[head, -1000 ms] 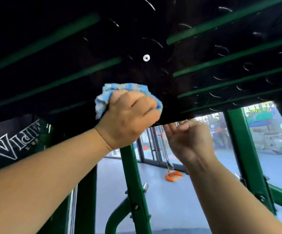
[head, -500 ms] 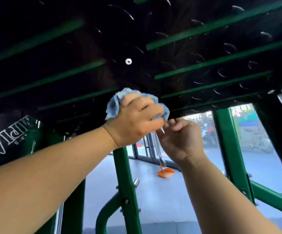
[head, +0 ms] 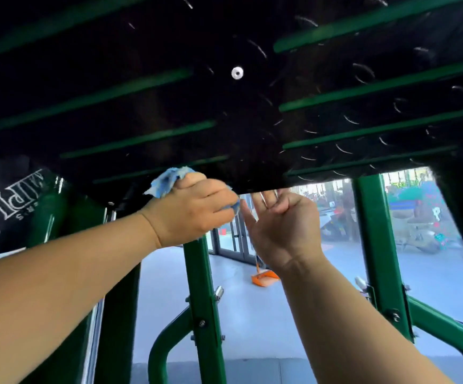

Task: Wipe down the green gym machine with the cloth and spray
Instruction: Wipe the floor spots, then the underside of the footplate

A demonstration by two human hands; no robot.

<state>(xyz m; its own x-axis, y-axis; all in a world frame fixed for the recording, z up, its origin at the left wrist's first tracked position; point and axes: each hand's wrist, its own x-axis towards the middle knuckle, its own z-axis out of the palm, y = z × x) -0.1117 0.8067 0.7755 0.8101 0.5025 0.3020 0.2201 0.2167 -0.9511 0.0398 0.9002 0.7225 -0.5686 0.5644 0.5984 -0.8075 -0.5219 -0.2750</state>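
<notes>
1. Blue cloth [head: 169,180], bunched into a wad, is gripped in the left hand [head: 194,209], whose fingers curl round it. The wad is pressed up against the near edge of a black overhead panel [head: 169,92] (the underside of the green gym machine [head: 440,331]).
2. Right hand [head: 280,225] is open, palm toward the camera, fingers straight and pointing up, just beside the left hand. Its fingertips [head: 269,197] reach the panel's edge, though I cannot tell whether they touch it.
3. Key relation: the surface to wipe lies above and ahead of both hands. Green slats [head: 377,87] cross the panel from left to right, rising slightly toward the right, and the panel's near edge runs the same way. That is the long axis, so a wiping stroke would likely travel sideways along it.
4. Left hand is the one nearer the work, since it carries the cloth and has it against the panel. The right hand holds nothing and looks free to steady or to fetch.
5. Spray bottle: not in view anywhere.
6. Green upright post [head: 200,286] stands below the hands, with a second green post [head: 371,231] to the right (both belong to the machine's frame).
7. Containers: only an orange dustpan [head: 263,278] on the pale floor, well beyond the hands. What lies in it is too small to tell.
</notes>
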